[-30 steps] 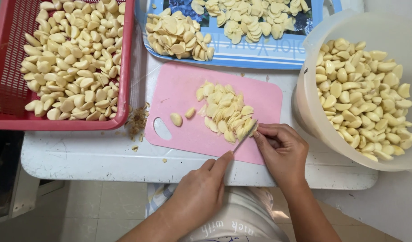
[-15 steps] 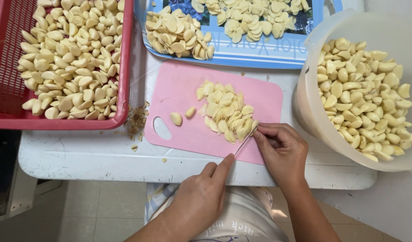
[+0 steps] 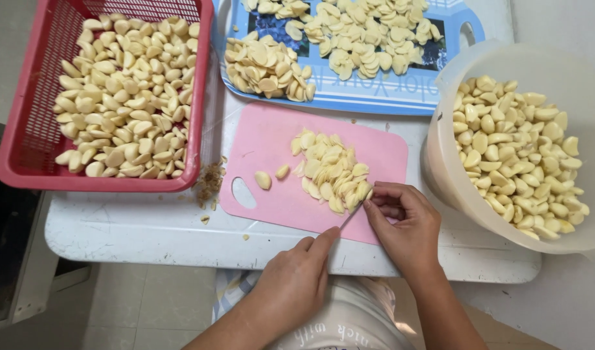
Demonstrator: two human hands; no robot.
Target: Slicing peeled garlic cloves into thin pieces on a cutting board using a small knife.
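Note:
A pink cutting board lies on the white table with a pile of sliced garlic on it and two whole cloves beside the pile. My left hand is at the board's near edge, gripping a small knife whose thin blade points up toward the pile. My right hand rests on the board's near right corner, its fingertips pinching a garlic piece at the pile's edge, against the blade tip.
A red basket full of peeled cloves stands at the left. A blue tray of sliced garlic sits behind the board. A white bowl of cloves is at the right. Garlic scraps lie by the basket.
Both hands stay at the board's near right corner; the blade shifts only slightly against the piece my right hand holds.

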